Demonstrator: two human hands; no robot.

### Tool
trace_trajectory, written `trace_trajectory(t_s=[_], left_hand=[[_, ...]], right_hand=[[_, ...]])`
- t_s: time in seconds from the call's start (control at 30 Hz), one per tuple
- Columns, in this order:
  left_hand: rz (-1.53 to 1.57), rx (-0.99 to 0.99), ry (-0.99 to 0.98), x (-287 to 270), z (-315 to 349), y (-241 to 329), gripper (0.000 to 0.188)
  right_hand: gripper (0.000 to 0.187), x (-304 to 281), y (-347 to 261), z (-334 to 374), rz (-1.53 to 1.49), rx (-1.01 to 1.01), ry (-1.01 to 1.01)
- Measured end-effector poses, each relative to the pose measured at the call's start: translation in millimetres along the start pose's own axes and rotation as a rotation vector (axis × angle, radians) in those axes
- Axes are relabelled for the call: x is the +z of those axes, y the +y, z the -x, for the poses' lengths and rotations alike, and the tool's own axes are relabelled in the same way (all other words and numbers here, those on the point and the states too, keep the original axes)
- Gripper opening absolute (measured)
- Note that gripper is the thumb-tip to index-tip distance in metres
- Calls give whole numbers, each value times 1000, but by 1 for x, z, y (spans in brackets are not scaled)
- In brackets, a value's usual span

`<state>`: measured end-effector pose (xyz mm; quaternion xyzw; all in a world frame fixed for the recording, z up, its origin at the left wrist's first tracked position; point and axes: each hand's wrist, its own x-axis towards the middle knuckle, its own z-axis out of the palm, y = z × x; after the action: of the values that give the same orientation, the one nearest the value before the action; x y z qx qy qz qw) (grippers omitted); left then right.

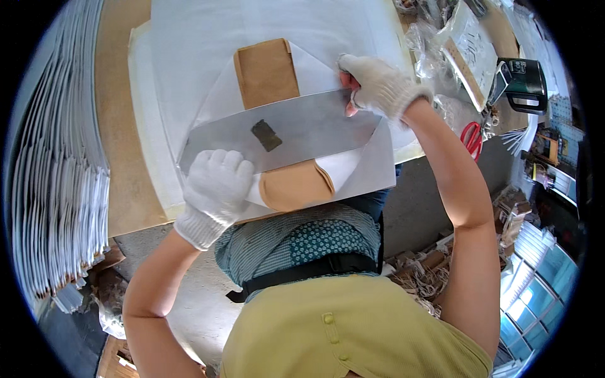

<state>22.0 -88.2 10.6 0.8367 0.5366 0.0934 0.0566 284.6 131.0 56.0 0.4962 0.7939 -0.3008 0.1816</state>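
Observation:
A long, thin grey metal plate (321, 123) with a dark rectangular patch (266, 135) lies slantwise over a folded white paper piece (375, 164). One brown paper patch (268, 74) shows beyond the plate, and a second brown patch (296, 187) shows on its near side. At the plate's left end, my left hand (217, 183), in a white knitted glove, is closed with curled fingers on the plate; its fingertips are hidden. My right hand (378, 85), gloved with bare fingertips showing, pinches the plate's right end between thumb and fingers.
A tall stack of folded white paper pieces (63, 183) stands along the left. Large white sheets (189, 38) cover the brown tabletop (129, 189). On the right are red-handled scissors (471, 140), a dark mug (528, 85), a wooden strip (465, 72) and crumpled clear plastic (428, 41).

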Motion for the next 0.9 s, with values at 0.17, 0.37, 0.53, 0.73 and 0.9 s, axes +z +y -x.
trace_trajectory(t_s=[0.17,0.37,0.53,0.73,0.9], left_hand=[[322,-88,153,-3,-4,-2,23],[470,-307,226,4,2,6,20],[418,-570,153,-3,-14,14,26],[392,-725,292,-14,-55,-17,64],[578,-686,117,-8,-66,-31,49]], right_hand=[[49,29,23,67,-126,-212,152],[57,47,21,76,144,-369,296],[55,49,16,52,184,-324,231],[84,45,10,34,302,-316,494],[101,46,11,30,248,-132,470]])
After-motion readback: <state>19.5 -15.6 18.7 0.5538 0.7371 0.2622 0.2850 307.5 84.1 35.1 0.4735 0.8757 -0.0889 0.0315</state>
